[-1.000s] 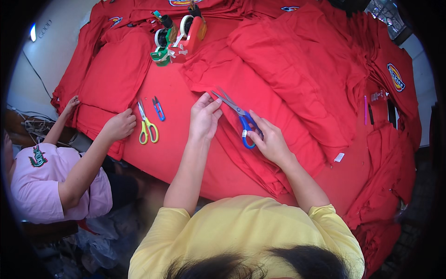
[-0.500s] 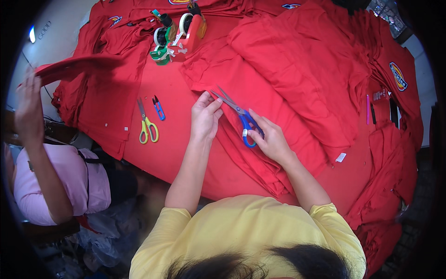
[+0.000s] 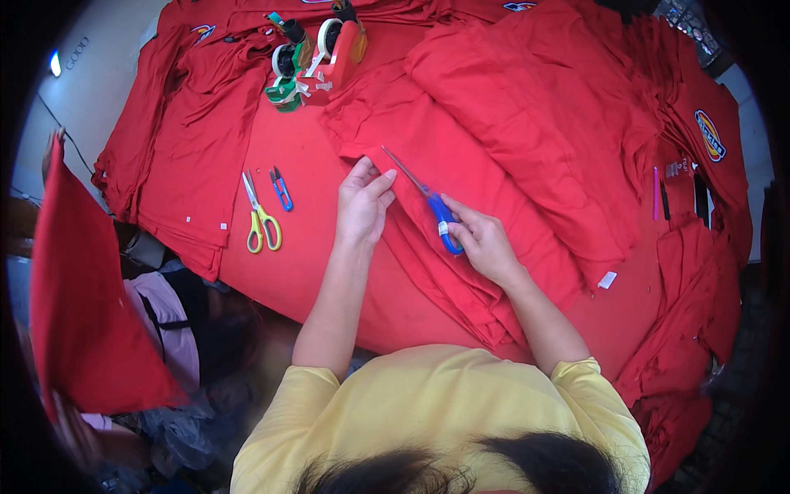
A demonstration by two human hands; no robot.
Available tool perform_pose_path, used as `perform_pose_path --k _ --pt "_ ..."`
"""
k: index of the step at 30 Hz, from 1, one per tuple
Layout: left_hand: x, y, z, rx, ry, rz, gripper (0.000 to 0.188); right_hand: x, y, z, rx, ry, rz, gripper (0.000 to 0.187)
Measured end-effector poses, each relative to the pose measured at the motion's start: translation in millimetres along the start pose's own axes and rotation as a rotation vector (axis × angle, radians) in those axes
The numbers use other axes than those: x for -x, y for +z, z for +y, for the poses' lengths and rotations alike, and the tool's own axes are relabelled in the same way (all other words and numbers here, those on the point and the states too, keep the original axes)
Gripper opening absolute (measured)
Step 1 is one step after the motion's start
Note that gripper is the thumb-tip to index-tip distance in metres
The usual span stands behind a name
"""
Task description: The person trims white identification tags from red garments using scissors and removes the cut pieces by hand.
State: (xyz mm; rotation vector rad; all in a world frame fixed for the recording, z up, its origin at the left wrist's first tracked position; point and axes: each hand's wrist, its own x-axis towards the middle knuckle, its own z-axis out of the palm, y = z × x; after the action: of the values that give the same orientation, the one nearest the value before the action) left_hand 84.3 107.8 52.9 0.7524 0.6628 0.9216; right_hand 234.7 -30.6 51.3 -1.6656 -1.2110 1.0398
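My left hand pinches the edge of a red garment, thumb against fingertips. In my right hand is a pair of blue-handled scissors, fingers round the handles. Their blades are together and point up and left, the tips just beyond my left fingertips. Whether a thread lies there is too small to tell. More red fabric lies folded over the garment to the right. Yellow-handled scissors and blue thread snips rest on the red-covered table left of my left hand.
A red tape dispenser and a green one stand at the far side. Stacked red garments lie at the left, more at the right near a pink pen. At the left edge a co-worker holds up a red cloth.
The blue-handled scissors have closed from slightly open blades. My left hand stays nearly in place. At the left, the co-worker's red cloth has swung down and now hangs spread out.
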Motion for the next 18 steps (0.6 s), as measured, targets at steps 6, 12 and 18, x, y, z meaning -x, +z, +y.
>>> perform_pose_path --k 6,12,18 --pt "0.1 0.6 3.6 -0.078 -0.051 -0.060 0.044 -20.4 6.9 20.6 0.140 -0.427 0.153 0.045" --pt "-12.3 -10.4 4.6 0.034 -0.044 0.014 0.038 -22.3 -1.1 7.5 -0.097 -0.025 -0.045 0.047" --pt "-20.5 -10.7 15.5 -0.008 0.083 -0.021 0.031 -23.8 2.9 -2.4 0.120 -0.258 0.001 0.051"
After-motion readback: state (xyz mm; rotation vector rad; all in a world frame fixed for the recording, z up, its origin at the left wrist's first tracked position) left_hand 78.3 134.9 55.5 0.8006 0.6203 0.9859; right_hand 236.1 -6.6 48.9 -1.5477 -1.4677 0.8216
